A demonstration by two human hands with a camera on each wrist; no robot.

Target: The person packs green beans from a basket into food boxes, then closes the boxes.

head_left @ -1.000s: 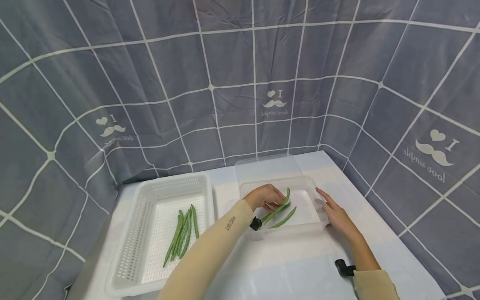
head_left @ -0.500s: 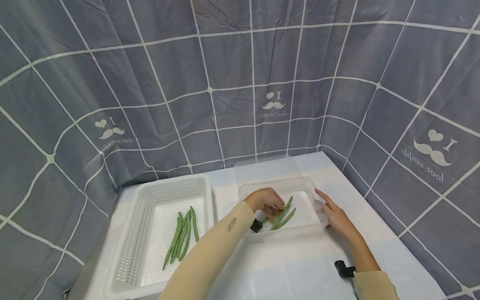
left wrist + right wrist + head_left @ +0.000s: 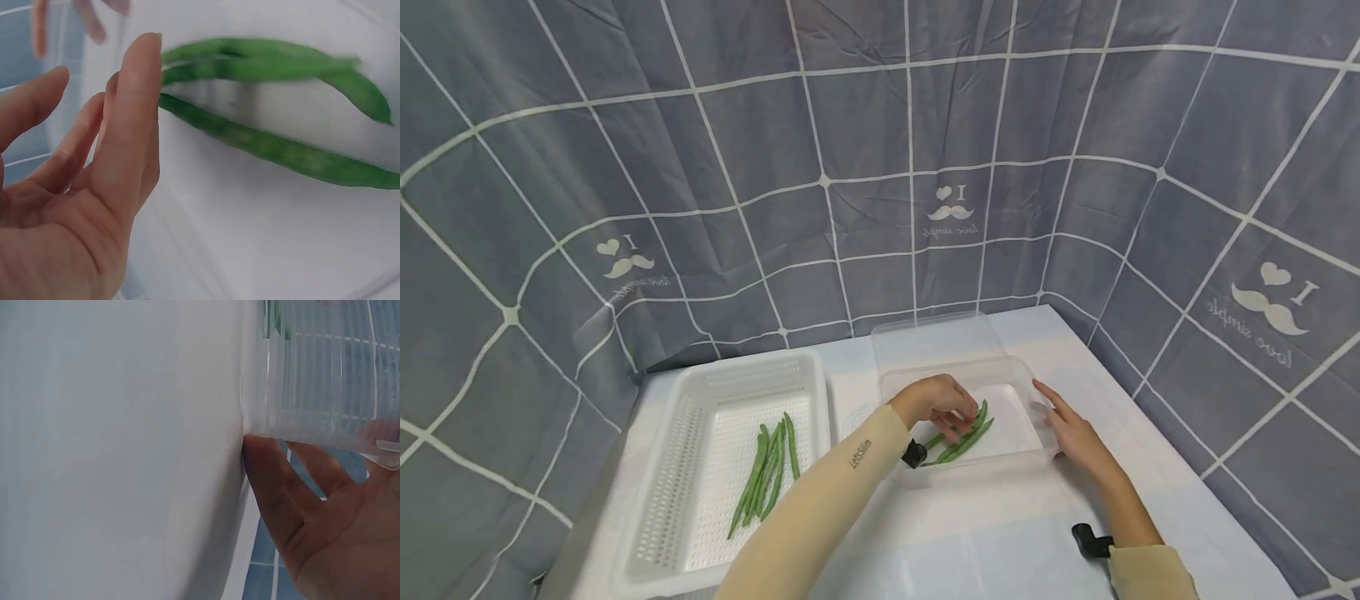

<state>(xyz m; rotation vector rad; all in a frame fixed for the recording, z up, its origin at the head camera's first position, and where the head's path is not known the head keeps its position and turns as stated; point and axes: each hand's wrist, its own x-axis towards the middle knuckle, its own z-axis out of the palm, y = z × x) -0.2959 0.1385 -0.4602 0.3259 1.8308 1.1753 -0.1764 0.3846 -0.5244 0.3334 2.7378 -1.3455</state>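
Inside the clear plastic box [image 3: 1030,417] lie a few green beans [image 3: 964,443], side by side and slanting. My left hand [image 3: 936,402] reaches into the box above them. In the left wrist view its fingers [image 3: 128,125] are nearly straight, with their tips against the ends of the beans [image 3: 269,65], and the thumb stands apart. Against the box's right wall rests my right hand [image 3: 1075,435], its fingers spread. The right wrist view shows these fingertips [image 3: 261,447] touching the box near its base.
A white perforated basket [image 3: 651,500] on the left holds several green beans [image 3: 767,471]. Behind the box lies a clear lid [image 3: 936,337] on the pale tabletop [image 3: 925,542]. A grey checked curtain [image 3: 872,208] encloses the back and sides.
The beans in my left hand have come down onto the box floor beside the other bean, and its fingers have loosened. My right hand stays at the box wall.
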